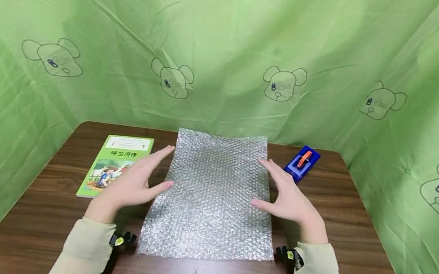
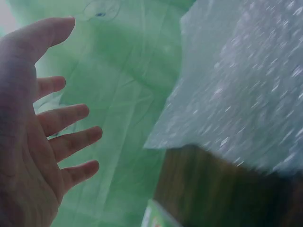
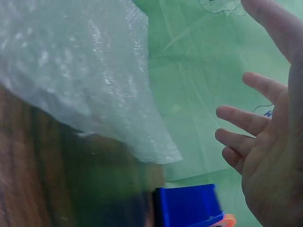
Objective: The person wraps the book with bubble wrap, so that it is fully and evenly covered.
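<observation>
A sheet of bubble wrap (image 1: 213, 195) lies in the middle of the table, its far edge at the table's back. To its left is my left hand (image 1: 139, 180), fingers straight and spread, thumb tip at the sheet's left edge. My right hand (image 1: 287, 197) mirrors it on the other side, fingertips overlapping the right edge in the head view. Neither hand holds anything. In the left wrist view the left hand (image 2: 42, 127) has its fingers apart, clear of the bubble wrap (image 2: 246, 85). The right wrist view has the right hand (image 3: 270, 127) likewise apart from the bubble wrap (image 3: 80, 71).
A green book (image 1: 127, 144) with an illustrated cover lies at the left, partly behind the left hand. A blue tape dispenser (image 1: 310, 154) with an orange part sits at the back right. Green printed fabric (image 1: 230, 43) surrounds the brown wooden table (image 1: 354, 242).
</observation>
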